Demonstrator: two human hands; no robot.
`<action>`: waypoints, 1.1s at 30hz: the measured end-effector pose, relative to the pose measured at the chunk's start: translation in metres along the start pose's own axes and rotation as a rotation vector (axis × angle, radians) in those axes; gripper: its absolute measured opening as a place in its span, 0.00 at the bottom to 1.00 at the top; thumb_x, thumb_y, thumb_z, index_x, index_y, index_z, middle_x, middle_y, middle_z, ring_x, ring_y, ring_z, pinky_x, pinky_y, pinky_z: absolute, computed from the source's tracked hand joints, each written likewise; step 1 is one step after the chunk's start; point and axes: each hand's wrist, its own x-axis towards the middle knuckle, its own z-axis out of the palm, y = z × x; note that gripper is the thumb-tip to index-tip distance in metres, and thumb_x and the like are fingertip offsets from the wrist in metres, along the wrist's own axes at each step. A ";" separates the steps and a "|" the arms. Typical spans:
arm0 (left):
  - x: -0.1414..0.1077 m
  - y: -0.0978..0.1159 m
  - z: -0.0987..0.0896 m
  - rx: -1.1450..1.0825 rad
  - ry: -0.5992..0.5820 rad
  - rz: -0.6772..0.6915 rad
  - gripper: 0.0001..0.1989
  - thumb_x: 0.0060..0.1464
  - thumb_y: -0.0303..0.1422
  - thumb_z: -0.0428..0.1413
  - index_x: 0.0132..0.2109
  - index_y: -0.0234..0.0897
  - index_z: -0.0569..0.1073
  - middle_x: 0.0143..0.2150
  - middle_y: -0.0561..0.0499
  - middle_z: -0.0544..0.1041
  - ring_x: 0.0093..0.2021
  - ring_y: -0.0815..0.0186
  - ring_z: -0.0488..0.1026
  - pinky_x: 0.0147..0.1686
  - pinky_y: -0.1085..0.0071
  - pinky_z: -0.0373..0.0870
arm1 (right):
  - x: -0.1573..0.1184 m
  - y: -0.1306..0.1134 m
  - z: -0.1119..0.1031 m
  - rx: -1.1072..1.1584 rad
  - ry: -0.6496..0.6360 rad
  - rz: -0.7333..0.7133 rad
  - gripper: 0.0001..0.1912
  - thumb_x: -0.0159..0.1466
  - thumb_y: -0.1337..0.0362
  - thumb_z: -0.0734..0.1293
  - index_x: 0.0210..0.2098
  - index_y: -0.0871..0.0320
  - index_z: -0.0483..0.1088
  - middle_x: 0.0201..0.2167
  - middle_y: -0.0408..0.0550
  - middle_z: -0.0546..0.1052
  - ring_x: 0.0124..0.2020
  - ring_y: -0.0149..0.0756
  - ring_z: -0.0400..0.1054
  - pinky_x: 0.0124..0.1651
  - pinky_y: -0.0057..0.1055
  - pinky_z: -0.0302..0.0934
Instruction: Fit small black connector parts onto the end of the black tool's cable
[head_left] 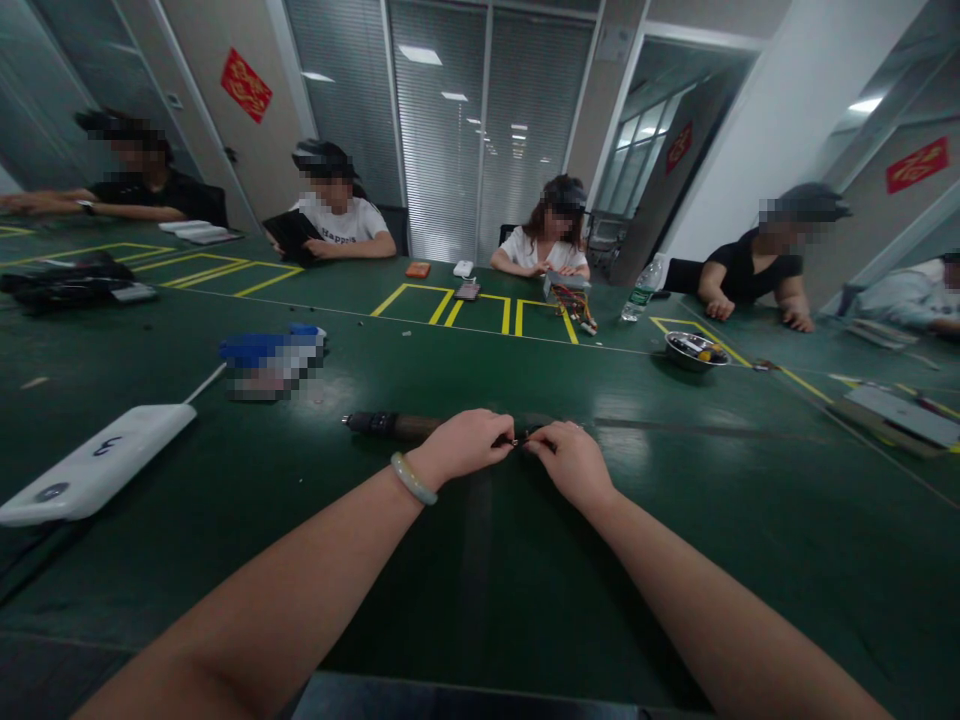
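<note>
The small piece (517,442) being handled is dark with a bright metallic glint; it is too small and too covered by fingers to identify, and whether it is one part or two I cannot tell. Near it lies a cylindrical tool (375,424), black and ribbed at its left end with a silvery tip, brownish further right. At the far right, a shiny metal bowl (693,365) contains dark and yellow-orange items (703,350). Just left of and beyond it stands a clear bottle (641,290) with a green label, upright or nearly so.

The small piece is held just above or at the green bench (540,610), between the fingertips of the left hand (476,437) and right hand (571,462). Both hands are pinching, thumbs against fingers, their tips nearly meeting. The tool lies on the bench just beyond the left hand, partly hidden by it.
</note>
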 end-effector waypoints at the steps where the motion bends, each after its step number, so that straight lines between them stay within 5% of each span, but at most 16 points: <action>1: 0.000 0.000 0.000 -0.005 -0.003 -0.001 0.06 0.59 0.35 0.54 0.42 0.38 0.71 0.39 0.50 0.75 0.40 0.63 0.72 0.41 0.68 0.66 | 0.000 -0.001 0.001 0.004 0.003 0.007 0.04 0.65 0.65 0.67 0.33 0.53 0.74 0.34 0.43 0.76 0.38 0.39 0.67 0.45 0.36 0.57; 10: 0.000 0.002 -0.002 -0.004 0.004 -0.011 0.06 0.58 0.35 0.54 0.41 0.38 0.71 0.37 0.50 0.74 0.39 0.64 0.72 0.40 0.68 0.66 | 0.002 -0.008 0.010 -0.044 0.010 0.014 0.04 0.65 0.65 0.66 0.33 0.55 0.71 0.32 0.45 0.74 0.38 0.39 0.67 0.42 0.35 0.57; 16: 0.000 0.002 -0.002 -0.009 0.002 -0.018 0.06 0.59 0.35 0.53 0.41 0.39 0.71 0.38 0.50 0.75 0.40 0.63 0.72 0.40 0.68 0.66 | 0.004 -0.006 0.013 -0.053 -0.018 0.020 0.16 0.65 0.67 0.67 0.52 0.56 0.68 0.36 0.45 0.75 0.41 0.39 0.67 0.46 0.34 0.57; 19: 0.000 0.002 -0.002 -0.012 -0.005 -0.026 0.06 0.59 0.35 0.53 0.40 0.38 0.71 0.38 0.49 0.75 0.40 0.63 0.72 0.40 0.68 0.66 | 0.007 -0.007 0.012 -0.063 -0.080 -0.010 0.10 0.67 0.66 0.65 0.47 0.54 0.72 0.42 0.46 0.75 0.45 0.39 0.66 0.50 0.33 0.55; 24: -0.001 0.005 -0.001 0.001 0.020 -0.022 0.08 0.57 0.35 0.54 0.43 0.39 0.70 0.39 0.49 0.74 0.41 0.61 0.72 0.40 0.67 0.67 | 0.014 -0.008 0.011 -0.043 -0.122 0.031 0.06 0.66 0.67 0.65 0.41 0.55 0.73 0.38 0.44 0.76 0.42 0.38 0.67 0.46 0.30 0.56; 28: -0.005 0.017 -0.007 0.009 0.168 -0.050 0.16 0.53 0.38 0.57 0.47 0.38 0.68 0.41 0.47 0.74 0.43 0.59 0.71 0.42 0.65 0.67 | 0.017 -0.008 0.009 -0.046 -0.151 0.097 0.07 0.63 0.71 0.64 0.38 0.55 0.73 0.37 0.44 0.76 0.40 0.37 0.68 0.42 0.28 0.56; 31: -0.009 0.031 -0.014 -0.005 0.264 -0.010 0.10 0.55 0.37 0.54 0.41 0.37 0.69 0.40 0.47 0.73 0.43 0.60 0.70 0.44 0.65 0.65 | 0.019 -0.008 0.008 -0.062 -0.167 0.116 0.09 0.62 0.72 0.64 0.39 0.56 0.73 0.37 0.44 0.76 0.40 0.36 0.68 0.41 0.27 0.55; 33: -0.012 0.040 -0.016 -0.041 0.205 0.102 0.06 0.56 0.35 0.52 0.37 0.37 0.69 0.36 0.49 0.73 0.38 0.64 0.70 0.41 0.67 0.65 | 0.021 -0.009 0.008 -0.080 -0.188 0.127 0.07 0.62 0.70 0.65 0.37 0.55 0.73 0.35 0.44 0.76 0.39 0.36 0.68 0.40 0.27 0.55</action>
